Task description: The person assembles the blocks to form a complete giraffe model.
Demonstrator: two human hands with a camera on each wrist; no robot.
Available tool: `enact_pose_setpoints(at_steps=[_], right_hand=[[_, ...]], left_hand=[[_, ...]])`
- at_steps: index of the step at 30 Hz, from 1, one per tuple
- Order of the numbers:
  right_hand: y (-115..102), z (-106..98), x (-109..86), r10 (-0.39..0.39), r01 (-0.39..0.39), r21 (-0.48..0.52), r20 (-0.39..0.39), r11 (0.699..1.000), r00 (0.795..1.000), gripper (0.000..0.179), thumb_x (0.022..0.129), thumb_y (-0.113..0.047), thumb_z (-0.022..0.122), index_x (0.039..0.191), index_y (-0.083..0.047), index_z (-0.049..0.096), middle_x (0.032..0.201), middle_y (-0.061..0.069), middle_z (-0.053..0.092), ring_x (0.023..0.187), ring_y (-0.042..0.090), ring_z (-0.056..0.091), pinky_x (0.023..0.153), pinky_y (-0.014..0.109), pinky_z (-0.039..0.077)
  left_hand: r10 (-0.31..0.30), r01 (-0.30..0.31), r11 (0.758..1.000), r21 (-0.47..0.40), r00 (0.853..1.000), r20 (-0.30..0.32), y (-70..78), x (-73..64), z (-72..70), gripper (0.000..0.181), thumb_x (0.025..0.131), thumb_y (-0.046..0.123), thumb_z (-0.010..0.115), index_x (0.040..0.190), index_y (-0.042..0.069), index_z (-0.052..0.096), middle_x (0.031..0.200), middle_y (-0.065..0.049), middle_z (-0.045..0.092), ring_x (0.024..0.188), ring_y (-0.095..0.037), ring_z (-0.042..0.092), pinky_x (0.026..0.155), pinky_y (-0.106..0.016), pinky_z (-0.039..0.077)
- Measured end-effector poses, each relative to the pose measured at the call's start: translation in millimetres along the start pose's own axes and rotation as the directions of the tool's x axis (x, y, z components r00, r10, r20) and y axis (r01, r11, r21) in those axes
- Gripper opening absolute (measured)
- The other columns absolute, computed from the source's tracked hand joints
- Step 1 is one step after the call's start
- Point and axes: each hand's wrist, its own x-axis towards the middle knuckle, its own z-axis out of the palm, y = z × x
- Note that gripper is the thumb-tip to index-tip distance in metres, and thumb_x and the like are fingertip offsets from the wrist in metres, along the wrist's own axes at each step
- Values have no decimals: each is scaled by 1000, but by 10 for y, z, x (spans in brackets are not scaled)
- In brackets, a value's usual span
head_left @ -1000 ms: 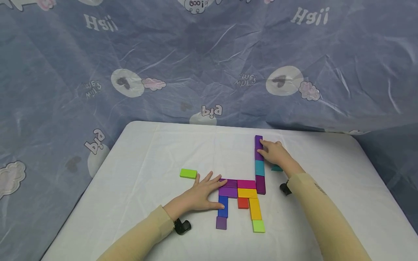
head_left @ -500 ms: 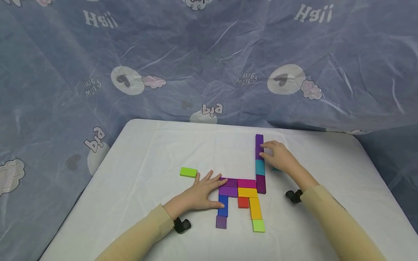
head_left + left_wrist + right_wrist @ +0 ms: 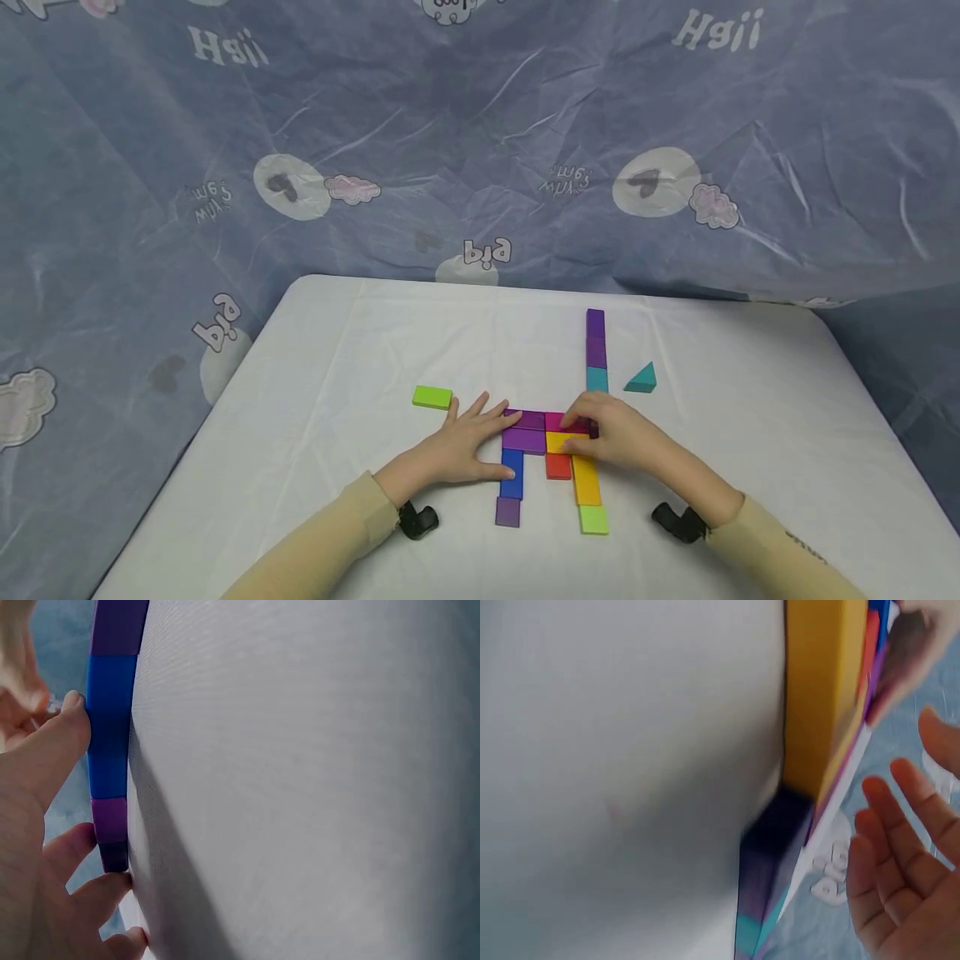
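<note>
Flat coloured blocks lie joined in a figure on the white table. In the head view my left hand (image 3: 457,447) spreads over its left side, the thumb on the blue block (image 3: 512,463) and a fingertip at the dark purple block (image 3: 529,420). The left wrist view shows that thumb against the blue block's (image 3: 110,727) edge. My right hand (image 3: 622,431) hovers over the magenta block (image 3: 554,420) and yellow block (image 3: 557,442), partly covering them. In the right wrist view its fingers are relaxed, apart from the blocks and holding nothing. Below sits a red block (image 3: 558,467).
A column of purple blocks (image 3: 596,337) and a teal block (image 3: 597,379) runs toward the back. Loose pieces are a teal triangle (image 3: 641,378) on the right and a lime block (image 3: 432,397) on the left. A patterned blue-grey curtain (image 3: 480,150) hangs behind the table (image 3: 360,333).
My right hand has left the purple blocks at the column's top and come nearer, over the magenta and yellow blocks. The teal triangle is now uncovered. The left hand stays put.
</note>
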Motion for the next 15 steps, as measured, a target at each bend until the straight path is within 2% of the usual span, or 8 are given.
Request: enact_pose_setpoints(at_steps=[5, 9, 15], right_hand=[[-111, 119, -83, -14, 15, -19, 68, 1000, 998, 21, 78, -33, 83, 91, -20, 72, 88, -11, 62, 85, 8, 53, 75, 25, 53], [-151, 180, -123, -17, 22, -77, 64, 997, 998, 25, 75, -35, 85, 89, -19, 72, 86, -11, 58, 83, 6, 50, 74, 27, 53], [-179, 229, -131, -20, 24, -106, 46, 994, 999, 28, 72, -34, 87, 87, -17, 70, 84, -11, 54, 81, 6, 47, 72, 26, 52]], left_hand=[[2, -2, 1000, -1, 1000, 2, 14, -4, -2, 85, 83, 65, 64, 155, 36, 30, 164, 3, 23, 155, -28, 5, 117, -67, -5], [4, -4, 1000, 5, 1000, 2, 10, -5, -2, 85, 83, 66, 64, 155, 36, 29, 164, 3, 22, 155, -28, 4, 117, -67, -5], [2, -2, 1000, -2, 1000, 2, 12, -10, -13, 84, 84, 65, 64, 155, 36, 29, 164, 3, 22, 155, -28, 4, 117, -67, -5]])
